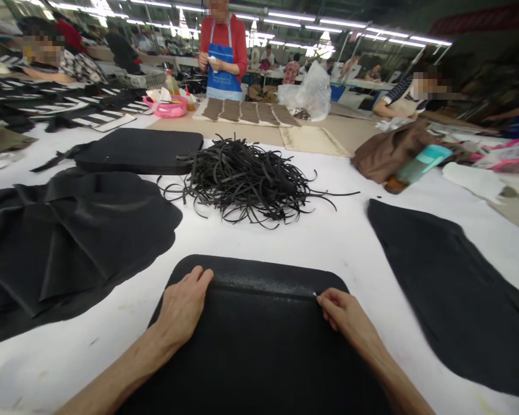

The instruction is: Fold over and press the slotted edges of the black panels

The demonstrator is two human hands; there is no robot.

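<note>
A black panel (259, 357) with rounded corners lies in front of me, a shiny crosswise band (259, 283) near its far edge. My left hand (185, 301) is closed at the panel's far left corner, fingers bent together against the band's left end. At the band's right end, my right hand (341, 311) pinches a small thing with a white tip (315, 294), touching or just over the surface. Most of that small thing is hidden by my fingers. Beyond the panel lies a heap of thin black strips (248, 178).
Black sheets (69, 236) pile up at left; a stack of black panels (140, 151) stands behind. Another black piece (454, 288) lies right, near a teal-lidded bottle (419, 167). Farther back are a pink basket (168, 108), brown pieces (248, 112) and a person in a blue apron (222, 63).
</note>
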